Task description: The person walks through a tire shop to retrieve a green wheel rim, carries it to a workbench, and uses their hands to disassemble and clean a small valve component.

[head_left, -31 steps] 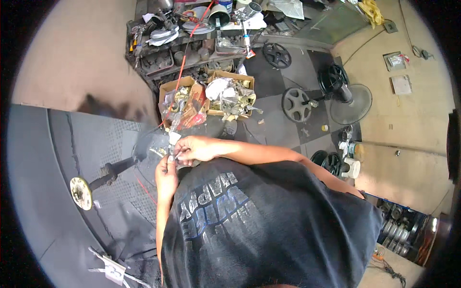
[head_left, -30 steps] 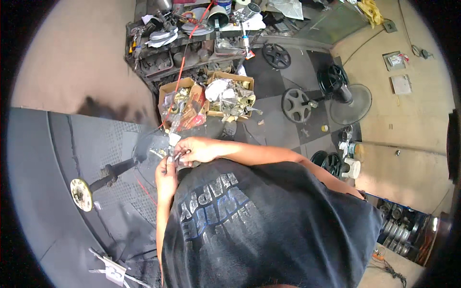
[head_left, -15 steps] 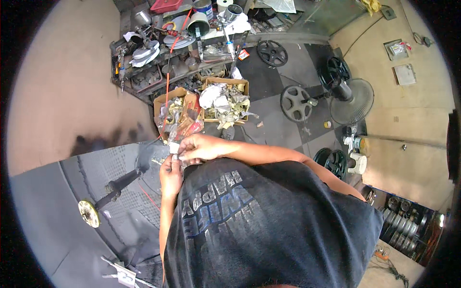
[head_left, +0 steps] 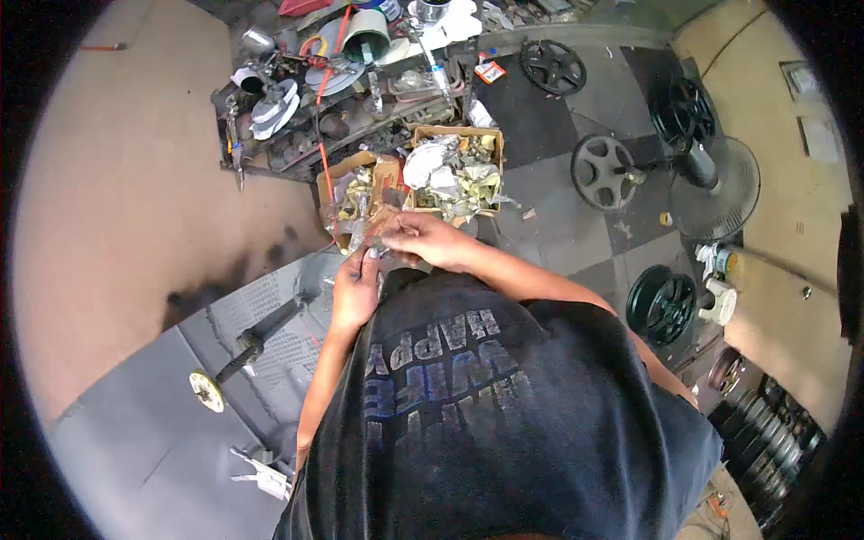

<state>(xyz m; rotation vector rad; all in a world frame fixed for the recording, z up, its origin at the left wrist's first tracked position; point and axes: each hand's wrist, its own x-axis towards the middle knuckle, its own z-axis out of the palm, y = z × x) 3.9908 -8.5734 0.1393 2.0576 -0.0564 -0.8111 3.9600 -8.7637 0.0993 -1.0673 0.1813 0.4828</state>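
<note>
My left hand [head_left: 356,288] and my right hand [head_left: 429,241] are close together in front of my dark T-shirt, fingertips nearly meeting. Both hands are closed in a pinch. Whatever lies between the fingers is too small and blurred to name. Just beyond them stands a cardboard box [head_left: 324,203] with crumpled scraps and clear plastic in it. To its right, another cardboard box [head_left: 501,175] is heaped with white and yellowish crumpled paper [head_left: 438,164].
A cluttered shelf [head_left: 355,135] at the back bears spray guns, cups and a green pail [head_left: 366,36]. An orange hose [head_left: 319,117] hangs down before it. Several wheels, among them a grey wheel [head_left: 603,172], and a fan [head_left: 715,187] stand to the right.
The view has shifted, and the surroundings sit differently in it. A small white piece seen between my hands earlier no longer shows clearly. My hands remain close together.
</note>
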